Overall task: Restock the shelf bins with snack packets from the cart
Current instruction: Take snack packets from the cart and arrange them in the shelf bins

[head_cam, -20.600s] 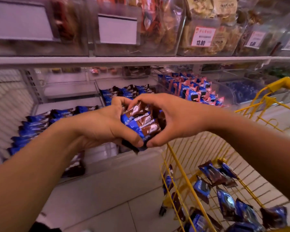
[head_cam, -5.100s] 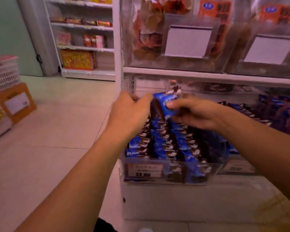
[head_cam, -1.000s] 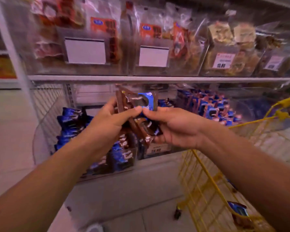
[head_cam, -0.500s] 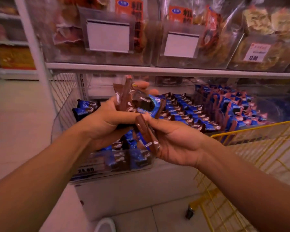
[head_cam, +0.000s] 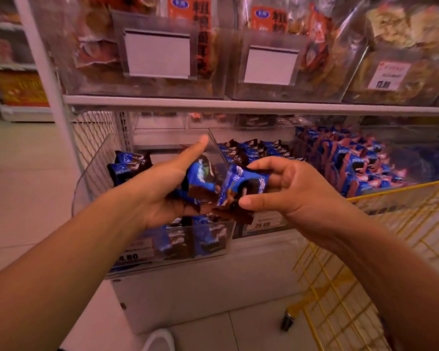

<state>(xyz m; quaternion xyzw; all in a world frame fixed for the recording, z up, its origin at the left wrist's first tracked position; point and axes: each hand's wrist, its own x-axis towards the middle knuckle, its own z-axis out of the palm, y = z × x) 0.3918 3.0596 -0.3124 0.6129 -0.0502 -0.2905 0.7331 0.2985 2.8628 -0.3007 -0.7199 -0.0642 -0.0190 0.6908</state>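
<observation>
My left hand (head_cam: 162,191) cradles a loose bunch of blue snack packets (head_cam: 200,178) against the palm, thumb stuck out straight and fingers curled under them, while my right hand (head_cam: 287,191) pinches one more blue packet (head_cam: 243,184) between thumb and fingertips, just beside the bunch. Both hover over the front of the clear shelf bin (head_cam: 94,168) at the left end, which already has packets standing behind its front wall and a few more near the back. The yellow wire cart (head_cam: 365,287) stands at my right, against the shelf base. I judge the risk to be in the left hand: the bunch is only resting there, so a packet could slide off to the floor, or drop into the neighbouring bin (head_cam: 251,148), if I tilt the palm as I place the single one. The price tag on the near bin (head_cam: 127,257) seems to end in "4.80"; the next tag (head_cam: 262,224) is too blurred to read. Farther up, two label holders (head_cam: 157,54) are blank, the orange bags (head_cam: 200,21) carry Chinese characters I cannot make out, and a white tag (head_cam: 388,74) at the right is illegible.
</observation>
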